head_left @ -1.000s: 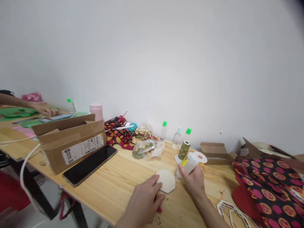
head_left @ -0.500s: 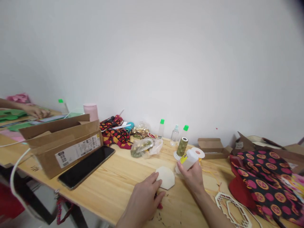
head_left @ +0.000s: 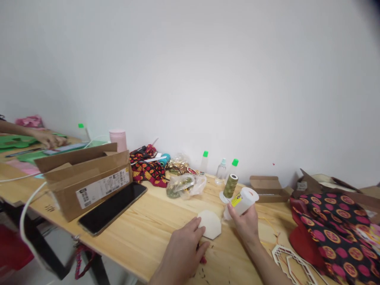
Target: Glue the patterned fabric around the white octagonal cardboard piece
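My right hand (head_left: 247,226) is wrapped round a translucent white squeeze bottle (head_left: 246,198) with a yellow label. The bottle is tilted, its lower end pointing down and left. Close to that end lies a flat off-white octagonal piece (head_left: 211,225) on the table. My left hand (head_left: 187,242) has its fingertips on the left edge of this piece, the thumb lower and apart from it. A small red thing (head_left: 203,260) shows under the thumb, mostly hidden. Behind the squeeze bottle stands a green thread spool (head_left: 230,186).
A phone (head_left: 113,208) lies by a cardboard box (head_left: 89,186) at left. Plastic bags (head_left: 186,186) and small bottles (head_left: 221,171) stand along the wall. At right are an openwork octagonal frame (head_left: 292,263) and patterned fabric (head_left: 335,229). Another person's hand (head_left: 49,138) is at far left.
The whole view has shifted slightly, so things appear a little further right. My right hand keeps the bottle, now tilted more; my left hand stays at the octagonal piece.
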Motion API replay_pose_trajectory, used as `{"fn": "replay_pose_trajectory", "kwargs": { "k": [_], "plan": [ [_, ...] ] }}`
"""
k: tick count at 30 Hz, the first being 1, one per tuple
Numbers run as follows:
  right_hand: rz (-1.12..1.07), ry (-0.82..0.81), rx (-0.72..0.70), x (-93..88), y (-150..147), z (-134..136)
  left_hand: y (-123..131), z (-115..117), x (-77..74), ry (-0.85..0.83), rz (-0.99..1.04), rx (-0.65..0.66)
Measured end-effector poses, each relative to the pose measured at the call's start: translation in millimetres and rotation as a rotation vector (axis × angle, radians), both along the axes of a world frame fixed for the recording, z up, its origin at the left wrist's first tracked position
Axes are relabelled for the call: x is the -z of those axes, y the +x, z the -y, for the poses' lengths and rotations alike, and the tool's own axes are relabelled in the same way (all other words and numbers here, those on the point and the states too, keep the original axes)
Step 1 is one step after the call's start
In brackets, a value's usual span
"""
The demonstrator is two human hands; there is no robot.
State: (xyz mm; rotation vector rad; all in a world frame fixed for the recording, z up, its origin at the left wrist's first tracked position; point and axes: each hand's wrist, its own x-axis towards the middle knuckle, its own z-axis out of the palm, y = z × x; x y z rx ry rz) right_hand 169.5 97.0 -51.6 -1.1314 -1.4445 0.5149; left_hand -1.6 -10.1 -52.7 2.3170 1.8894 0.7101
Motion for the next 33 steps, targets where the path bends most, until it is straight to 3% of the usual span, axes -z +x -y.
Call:
{"fn": "replay_pose_trajectory", "kwargs": {
  "k": [12,33],
  "plan": [
    [-0.041,-0.01,-0.043,-5.1,-1.9,4.1,0.6,2.5,-3.0,0.034,0.036,-0.017],
    [-0.01,-0.029,0.003,-10.0,-4.7,6.0,0.8,4.4,-5.1,0.071,0.06,-0.035]
  ]
}}
